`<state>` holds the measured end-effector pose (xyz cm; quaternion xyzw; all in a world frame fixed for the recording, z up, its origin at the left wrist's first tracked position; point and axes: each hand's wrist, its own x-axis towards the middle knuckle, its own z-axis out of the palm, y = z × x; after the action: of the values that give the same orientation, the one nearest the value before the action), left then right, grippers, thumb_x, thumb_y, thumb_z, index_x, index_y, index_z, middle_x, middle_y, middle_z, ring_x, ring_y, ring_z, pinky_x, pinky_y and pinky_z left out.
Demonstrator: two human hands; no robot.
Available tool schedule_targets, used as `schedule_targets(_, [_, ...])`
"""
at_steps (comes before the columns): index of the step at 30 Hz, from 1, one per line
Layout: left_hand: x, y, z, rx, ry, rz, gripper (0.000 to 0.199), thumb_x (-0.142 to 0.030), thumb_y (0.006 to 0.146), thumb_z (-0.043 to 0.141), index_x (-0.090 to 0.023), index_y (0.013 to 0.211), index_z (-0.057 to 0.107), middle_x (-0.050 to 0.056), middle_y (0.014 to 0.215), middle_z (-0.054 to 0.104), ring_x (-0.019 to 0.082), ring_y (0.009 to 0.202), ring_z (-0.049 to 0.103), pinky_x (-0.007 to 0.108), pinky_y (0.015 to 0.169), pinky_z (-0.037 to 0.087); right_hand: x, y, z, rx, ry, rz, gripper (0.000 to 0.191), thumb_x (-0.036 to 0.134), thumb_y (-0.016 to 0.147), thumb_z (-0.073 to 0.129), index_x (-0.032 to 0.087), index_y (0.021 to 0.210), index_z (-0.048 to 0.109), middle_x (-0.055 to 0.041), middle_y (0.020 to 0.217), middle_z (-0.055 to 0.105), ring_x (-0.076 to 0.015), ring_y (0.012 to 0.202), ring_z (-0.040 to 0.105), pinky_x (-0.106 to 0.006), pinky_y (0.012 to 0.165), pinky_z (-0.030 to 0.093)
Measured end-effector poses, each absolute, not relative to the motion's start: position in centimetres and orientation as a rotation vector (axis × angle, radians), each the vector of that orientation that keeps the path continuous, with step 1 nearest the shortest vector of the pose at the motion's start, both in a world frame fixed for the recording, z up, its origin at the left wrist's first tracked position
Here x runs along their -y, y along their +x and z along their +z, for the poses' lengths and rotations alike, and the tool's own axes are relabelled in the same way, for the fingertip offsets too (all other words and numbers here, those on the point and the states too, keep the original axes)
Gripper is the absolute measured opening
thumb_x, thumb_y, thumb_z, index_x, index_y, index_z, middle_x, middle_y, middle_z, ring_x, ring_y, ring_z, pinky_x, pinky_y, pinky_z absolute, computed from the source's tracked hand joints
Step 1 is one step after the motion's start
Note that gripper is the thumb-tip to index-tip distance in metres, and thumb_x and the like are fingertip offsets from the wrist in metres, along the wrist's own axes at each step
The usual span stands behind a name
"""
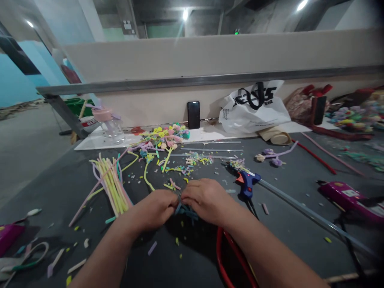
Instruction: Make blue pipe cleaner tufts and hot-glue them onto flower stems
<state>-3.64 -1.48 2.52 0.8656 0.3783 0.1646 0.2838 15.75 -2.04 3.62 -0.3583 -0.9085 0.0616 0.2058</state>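
My left hand (159, 206) and my right hand (207, 200) meet at the middle of the dark table, fingertips almost touching. Both have their fingers curled in a pinch; whatever lies between them is hidden. Just below the fingers is a small heap of short blue fuzzy stem pieces (187, 211). To the left of my left hand lies a bundle of yellow and pink chenille stems (111, 184). Red scissor-like handles (220, 256) show beneath my right forearm. A blue glue gun (248, 183) with a long clear glue stick (300, 208) rests right of my right hand.
Fuzzy flowers (168, 136) are piled behind my hands, amid scattered clippings (198, 159). A phone (193, 115) leans against the back wall, beside a white bag (255, 110). A clear bottle (111, 126) stands back left. A purple tool (348, 196) lies at the right.
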Motion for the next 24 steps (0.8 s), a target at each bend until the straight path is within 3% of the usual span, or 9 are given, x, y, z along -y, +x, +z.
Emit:
schedule_targets(6, [1.8,-3.6,4.4,-0.926,1.935,0.518,0.018,-0.02,0.081,0.045,-0.019,0.068,0.058,-0.002,0.063,0.052,0.013,0.061,0.046,0.021,0.057,0.036,1.1,16.1,3.4,2.28,-0.889,0.492,0.018,0.011,0.08,0.053,0.02,0.07,0.065,0.0003,0.064,0.064,-0.0123,0.064,0.057,-0.021,0.06,0.041])
schedule_targets(14, [2.1,-3.1,2.9,-1.031,2.376,0.507,0.02,-0.02,0.086,0.036,-0.02,0.083,0.055,0.005,0.084,0.057,0.019,0.076,0.049,0.03,0.073,0.037,1.4,16.1,2.9,2.455,-0.934,0.337,0.023,0.005,0.075,0.049,0.02,0.066,0.063,0.0003,0.066,0.063,-0.0128,0.066,0.057,-0.021,0.061,0.04])
schedule_targets(19, [2.5,-2.9,2.3,-0.989,2.352,0.557,0.017,-0.023,0.085,0.04,-0.021,0.08,0.056,0.005,0.08,0.057,0.019,0.073,0.049,0.03,0.072,0.037,1.6,15.8,2.7,2.507,-1.077,0.261,0.02,0.007,0.069,0.052,0.02,0.057,0.06,0.0011,0.061,0.063,-0.0129,0.061,0.058,-0.021,0.055,0.038])
schedule_targets(24, [2.0,-3.0,3.2,-1.057,2.201,0.704,0.016,-0.024,0.083,0.041,-0.021,0.075,0.055,0.003,0.075,0.056,0.018,0.071,0.049,0.029,0.068,0.036,1.0,16.4,2.8,2.331,-1.028,0.349,0.017,0.014,0.078,0.054,0.022,0.078,0.068,-0.0016,0.073,0.07,-0.0149,0.07,0.062,-0.025,0.065,0.043])
